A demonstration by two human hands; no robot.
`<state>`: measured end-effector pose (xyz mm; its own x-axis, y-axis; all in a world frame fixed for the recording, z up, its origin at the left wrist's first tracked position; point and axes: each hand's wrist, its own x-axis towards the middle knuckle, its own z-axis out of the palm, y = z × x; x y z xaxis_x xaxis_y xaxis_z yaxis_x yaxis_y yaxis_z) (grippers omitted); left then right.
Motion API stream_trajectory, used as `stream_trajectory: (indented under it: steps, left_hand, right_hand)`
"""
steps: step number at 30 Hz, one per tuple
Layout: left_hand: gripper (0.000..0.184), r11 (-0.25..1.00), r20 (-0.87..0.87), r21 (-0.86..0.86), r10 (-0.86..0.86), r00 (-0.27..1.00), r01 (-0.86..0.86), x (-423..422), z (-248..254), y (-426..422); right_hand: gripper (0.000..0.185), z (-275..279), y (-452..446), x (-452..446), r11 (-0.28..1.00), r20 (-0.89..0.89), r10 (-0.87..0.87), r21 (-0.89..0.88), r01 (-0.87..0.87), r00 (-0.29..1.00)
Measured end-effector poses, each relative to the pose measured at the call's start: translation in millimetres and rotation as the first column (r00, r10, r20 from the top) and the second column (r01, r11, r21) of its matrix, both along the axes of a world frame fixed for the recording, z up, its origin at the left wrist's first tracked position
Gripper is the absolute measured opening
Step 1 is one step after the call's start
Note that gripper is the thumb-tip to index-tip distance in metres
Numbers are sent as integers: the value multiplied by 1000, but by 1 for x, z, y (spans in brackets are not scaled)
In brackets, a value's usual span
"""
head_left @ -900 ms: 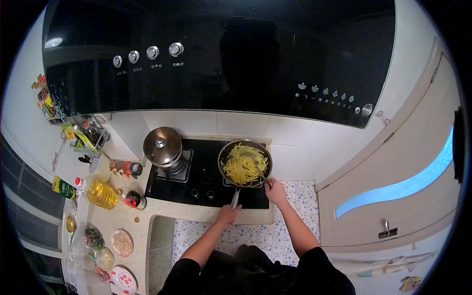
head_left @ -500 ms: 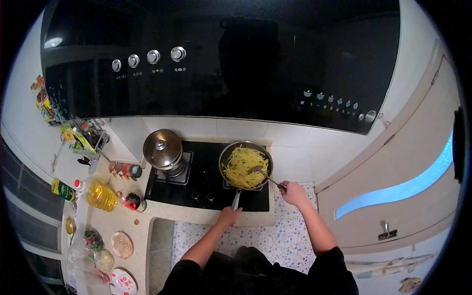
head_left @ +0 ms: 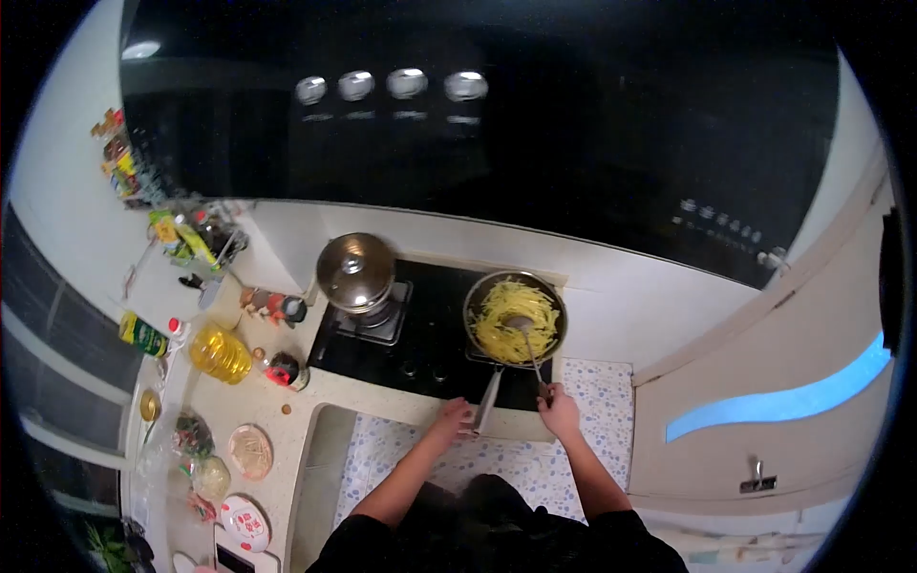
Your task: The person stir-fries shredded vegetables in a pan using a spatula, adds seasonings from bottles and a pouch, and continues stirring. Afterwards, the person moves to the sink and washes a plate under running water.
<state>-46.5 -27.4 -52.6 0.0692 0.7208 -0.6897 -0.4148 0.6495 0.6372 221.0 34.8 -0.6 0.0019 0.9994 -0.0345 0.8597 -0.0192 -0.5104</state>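
Since the earlier frame, the left hand (head_left: 451, 421) has loosened from the handle (head_left: 488, 401) of the pan (head_left: 474, 329), the right hand (head_left: 560, 413) has swung round below the pan's lower right edge, and my whole view has turned, setting the stove farther right. On my feed the left fingers are parted beside the handle at lower centre, touching or not I cannot tell, while the right fingers are closed round the spatula (head_left: 519, 325), its head in the yellow strips (head_left: 501, 307) in the pan, just right of centre. I see the lidded pot (head_left: 355, 270) left of centre.
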Motion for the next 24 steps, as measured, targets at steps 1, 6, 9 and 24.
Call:
stream_trajectory:
  steps: [1, 6, 9, 24]
  left_hand:
    - [50, 996, 0, 23, 83, 997, -83, -18, 3, -13]
    - [57, 866, -391, 116, 491, 779, -487, -131, -32, -71]
    - [64, 701, -628, 437, 687, 366, -564, -221, -84, -95]
    - [17, 653, -572, 585, 752, 327, -481, -395, -39, -63]
  right_hand:
    - [32, -9, -1, 2, 1000, -24, -9, 2, 9, 1000]
    - [40, -9, -3, -8, 1000, -192, -31, -3, 31, 981]
    - [36, 18, -19, -36, 971, -115, -74, 219, 98, 991]
    - [27, 55, -33, -310, 781, 52, 459, 451, -431, 887]
